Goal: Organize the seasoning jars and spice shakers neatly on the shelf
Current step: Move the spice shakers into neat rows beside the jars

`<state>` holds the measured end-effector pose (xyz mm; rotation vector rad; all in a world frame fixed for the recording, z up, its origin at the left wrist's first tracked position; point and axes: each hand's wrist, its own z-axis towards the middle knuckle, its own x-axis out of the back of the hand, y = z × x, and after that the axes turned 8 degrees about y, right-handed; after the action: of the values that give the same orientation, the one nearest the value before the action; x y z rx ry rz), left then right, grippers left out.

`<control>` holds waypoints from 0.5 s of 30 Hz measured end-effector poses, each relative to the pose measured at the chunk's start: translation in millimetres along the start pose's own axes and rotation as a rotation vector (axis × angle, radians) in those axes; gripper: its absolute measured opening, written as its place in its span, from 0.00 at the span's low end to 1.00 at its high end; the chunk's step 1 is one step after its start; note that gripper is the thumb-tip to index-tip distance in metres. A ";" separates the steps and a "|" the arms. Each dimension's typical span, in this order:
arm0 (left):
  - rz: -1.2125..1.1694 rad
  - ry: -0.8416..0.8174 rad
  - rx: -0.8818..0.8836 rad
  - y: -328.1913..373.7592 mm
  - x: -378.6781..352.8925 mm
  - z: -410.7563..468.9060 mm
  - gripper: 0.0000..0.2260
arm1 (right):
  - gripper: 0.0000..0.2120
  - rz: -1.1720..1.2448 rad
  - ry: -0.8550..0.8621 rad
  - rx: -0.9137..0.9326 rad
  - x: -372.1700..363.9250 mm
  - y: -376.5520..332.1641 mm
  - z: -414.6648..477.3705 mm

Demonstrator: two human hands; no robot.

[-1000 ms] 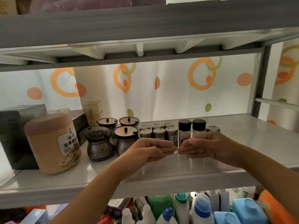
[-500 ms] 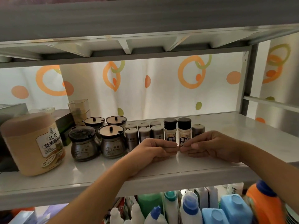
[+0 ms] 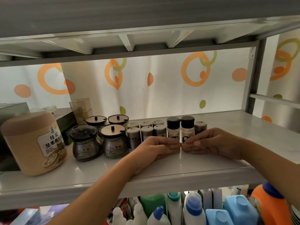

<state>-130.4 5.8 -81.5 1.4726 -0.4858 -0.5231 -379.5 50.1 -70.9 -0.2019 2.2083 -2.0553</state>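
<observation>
On the shelf (image 3: 186, 168) a tan canister (image 3: 32, 143) stands far left; just right of it four round seasoning jars (image 3: 113, 143) sit upright in two rows, lids up; next come six grey shakers (image 3: 146, 131), also upright in two rows, then two black-capped bottles (image 3: 173, 129) and a single shaker (image 3: 200, 127), caps pointing up; the left hand (image 3: 155, 148) and right hand (image 3: 214, 143) rest in front, fingers fairly straight and gripping nothing, fingertips nearly meeting before the bottles
</observation>
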 end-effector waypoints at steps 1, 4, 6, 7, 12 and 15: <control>0.001 0.003 0.001 0.1 0.4 0.6 0.18 | 0.20 0.005 0.001 0.001 -0.2 0.1 0.7; -0.002 0.002 0.011 -0.5 1.3 2.5 0.18 | 0.20 0.009 0.002 0.005 -1.0 -0.4 2.7; -0.011 0.000 0.017 -0.7 1.4 2.9 0.18 | 0.20 0.006 0.004 0.003 -0.9 -1.1 3.9; -0.015 0.000 0.017 -0.5 1.4 3.0 0.18 | 0.20 0.005 0.004 0.003 -0.9 -1.4 4.4; -0.028 0.001 0.020 -0.3 2.7 4.7 0.18 | 0.20 0.014 0.006 0.000 -1.9 -1.9 6.3; -0.031 0.000 0.021 0.4 2.5 4.3 0.18 | 0.20 0.014 0.008 0.000 -2.1 -2.9 6.6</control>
<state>-131.1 0.9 -80.9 1.5021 -0.4699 -0.5443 -376.2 43.8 -68.6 -0.1776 2.2080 -2.0521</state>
